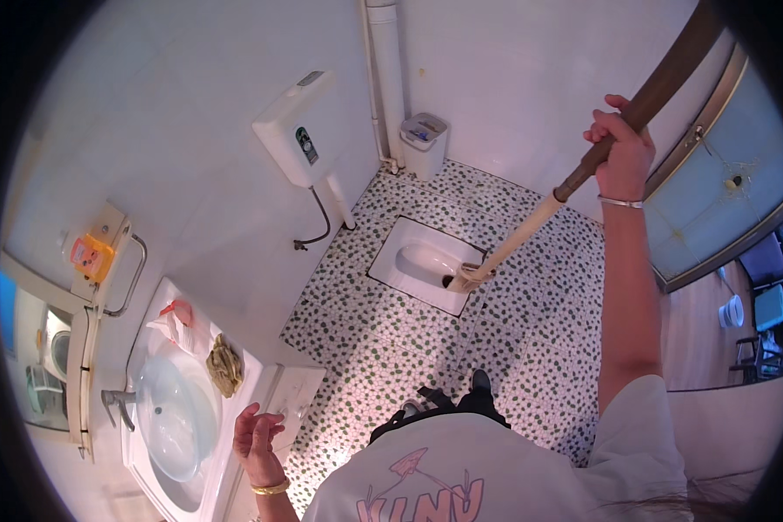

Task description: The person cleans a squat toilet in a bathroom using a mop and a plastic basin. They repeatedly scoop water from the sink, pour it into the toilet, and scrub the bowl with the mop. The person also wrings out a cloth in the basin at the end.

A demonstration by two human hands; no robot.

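Observation:
My right hand grips the brown upper part of a long pole, which is cream-coloured lower down. The pole slants down to a pale head at the near right end of a white squat toilet, beside its dark drain hole. Whether the head touches the ceramic is hard to tell. My left hand holds nothing, its fingers loosely bent and apart. It hovers by the washbasin counter's edge, near a crumpled olive-brown cloth.
A clear basin sits in the white washbasin under a tap. An orange bottle stands on a wall shelf. A cistern hangs on the wall, and a white bin occupies the corner. A glass-panelled door stands at right.

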